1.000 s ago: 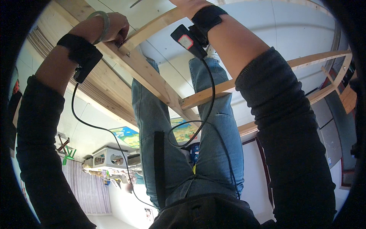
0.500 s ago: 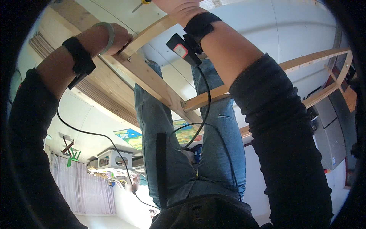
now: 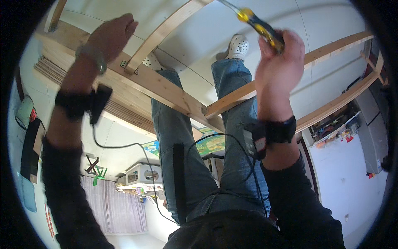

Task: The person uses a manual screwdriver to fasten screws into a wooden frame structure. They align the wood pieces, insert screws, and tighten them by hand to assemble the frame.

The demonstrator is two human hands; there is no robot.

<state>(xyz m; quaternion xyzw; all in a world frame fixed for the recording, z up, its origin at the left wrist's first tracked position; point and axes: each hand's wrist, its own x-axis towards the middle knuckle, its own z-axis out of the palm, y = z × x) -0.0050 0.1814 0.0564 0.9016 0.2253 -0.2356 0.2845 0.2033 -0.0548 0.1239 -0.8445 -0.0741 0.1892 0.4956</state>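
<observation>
My right hand [image 3: 282,70] is closed around the yellow and black handle of a screwdriver [image 3: 262,29], raised over the wooden frame. Its metal shaft runs up and left, out of the picture. My left hand [image 3: 112,37] hangs above the long wooden beam [image 3: 161,92] with its fingers curled in; whether it holds something small is hidden. Below and right of that hand, a crosspiece [image 3: 166,32] meets the beam, with a small metal bracket [image 3: 123,64] at the joint. A second crosspiece [image 3: 236,99] joins the beam farther right, passing over my legs.
Stacked boards [image 3: 128,116] lie along the beam's near side. Curved wooden rails [image 3: 331,112] extend to the right. My shoe [image 3: 238,46] stands on the pale floor between the crosspieces. A black cable [image 3: 236,139] loops over my jeans from the wrist device.
My right hand has come down and right, bringing the screwdriver fully across the view. My left hand has lifted off the joint and moved up and left.
</observation>
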